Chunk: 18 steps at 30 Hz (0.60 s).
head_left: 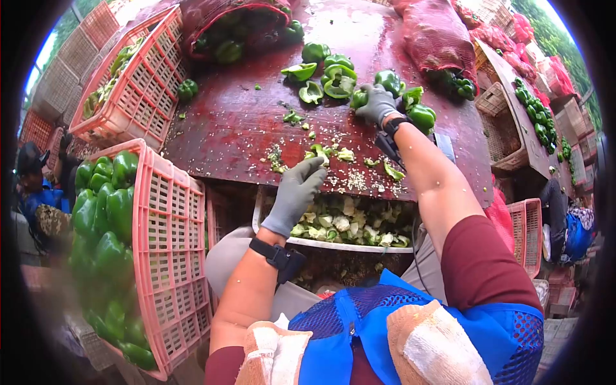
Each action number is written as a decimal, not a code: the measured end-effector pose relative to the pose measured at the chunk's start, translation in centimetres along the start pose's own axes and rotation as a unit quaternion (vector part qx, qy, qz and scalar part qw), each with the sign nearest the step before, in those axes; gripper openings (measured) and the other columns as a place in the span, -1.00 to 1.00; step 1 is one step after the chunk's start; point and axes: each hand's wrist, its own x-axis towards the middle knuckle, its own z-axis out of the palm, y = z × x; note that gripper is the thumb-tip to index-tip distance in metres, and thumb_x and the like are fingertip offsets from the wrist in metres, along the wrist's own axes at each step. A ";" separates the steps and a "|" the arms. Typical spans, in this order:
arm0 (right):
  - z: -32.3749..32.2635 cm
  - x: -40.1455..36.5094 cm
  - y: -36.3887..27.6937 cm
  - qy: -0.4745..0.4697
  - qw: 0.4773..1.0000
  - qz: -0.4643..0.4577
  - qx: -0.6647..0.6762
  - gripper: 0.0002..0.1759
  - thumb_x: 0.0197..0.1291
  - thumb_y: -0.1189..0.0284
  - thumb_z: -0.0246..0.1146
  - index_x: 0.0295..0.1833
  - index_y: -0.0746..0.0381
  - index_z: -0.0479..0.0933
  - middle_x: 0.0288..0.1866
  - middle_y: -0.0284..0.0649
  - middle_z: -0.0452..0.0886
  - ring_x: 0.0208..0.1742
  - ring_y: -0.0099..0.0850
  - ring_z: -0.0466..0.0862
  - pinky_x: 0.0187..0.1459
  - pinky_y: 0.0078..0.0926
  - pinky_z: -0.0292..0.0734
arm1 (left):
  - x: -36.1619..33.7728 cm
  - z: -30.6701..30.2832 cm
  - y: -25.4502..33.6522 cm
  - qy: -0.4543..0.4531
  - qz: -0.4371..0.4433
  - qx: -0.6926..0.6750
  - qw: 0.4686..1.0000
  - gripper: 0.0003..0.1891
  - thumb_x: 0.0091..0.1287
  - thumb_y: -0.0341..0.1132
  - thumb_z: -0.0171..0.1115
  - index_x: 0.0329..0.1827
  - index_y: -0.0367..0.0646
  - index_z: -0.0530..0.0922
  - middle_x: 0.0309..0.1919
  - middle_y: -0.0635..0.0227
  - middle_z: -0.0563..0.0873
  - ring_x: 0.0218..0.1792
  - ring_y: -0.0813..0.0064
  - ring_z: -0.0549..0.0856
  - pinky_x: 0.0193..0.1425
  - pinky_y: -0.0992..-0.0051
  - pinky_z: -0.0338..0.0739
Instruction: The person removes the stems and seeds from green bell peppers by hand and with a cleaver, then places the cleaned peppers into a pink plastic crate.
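My right hand [378,106], in a grey glove, reaches over the dark red tabletop [237,135]. Its fingers are closed on a green bell pepper [359,98]. Close by lie another whole pepper [388,81] and one more beside the wrist [421,117]. To its left are cut, hollow pepper pieces, among them an opened half [339,82] and a smaller piece [310,93]. My left hand [298,192], also gloved, hovers by the table's near edge with fingers loosely stretched and nothing visible in them. Just past its fingertips lies a pepper scrap [319,153].
Below the table edge, a white tray [346,246] holds pepper cores. A pink crate [170,256] of whole peppers stands at left, another crate [138,83] behind it. Red mesh sacks [433,38] of peppers lie at the back. A person [42,179] is at far left.
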 end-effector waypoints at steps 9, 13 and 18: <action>4.8 -10.0 -4.1 -0.019 0.848 -0.090 0.522 -0.16 -0.03 0.10 0.61 0.32 0.21 0.45 0.06 -0.13 0.70 0.06 -0.35 0.69 0.13 -0.39 0.60 | 2.3 1.8 -0.8 0.096 0.279 0.422 0.857 -0.33 0.16 -0.39 0.42 0.38 -0.24 0.38 0.27 0.00 0.49 0.31 0.00 0.47 0.43 0.18 0.35; 2.5 -14.6 -6.2 -0.046 0.733 -0.056 0.676 -0.37 0.18 0.21 0.52 0.25 0.31 0.49 -0.02 -0.21 0.71 -0.09 -0.47 0.72 -0.09 -0.50 0.68 | 2.3 1.7 -0.9 0.085 0.321 0.445 0.832 -0.29 0.05 -0.44 0.45 0.33 -0.12 0.38 0.28 0.01 0.47 0.26 -0.07 0.49 0.38 0.13 0.41; 2.7 -16.4 -5.2 -0.099 0.643 0.015 0.759 -0.55 0.33 0.22 0.40 0.17 0.28 0.55 -0.09 -0.28 0.71 -0.19 -0.56 0.72 -0.17 -0.53 0.70 | 1.7 2.1 -0.5 0.048 0.340 0.430 0.835 -0.22 0.00 -0.40 0.52 0.36 -0.04 0.39 0.20 0.08 0.51 0.17 -0.01 0.57 0.27 0.17 0.51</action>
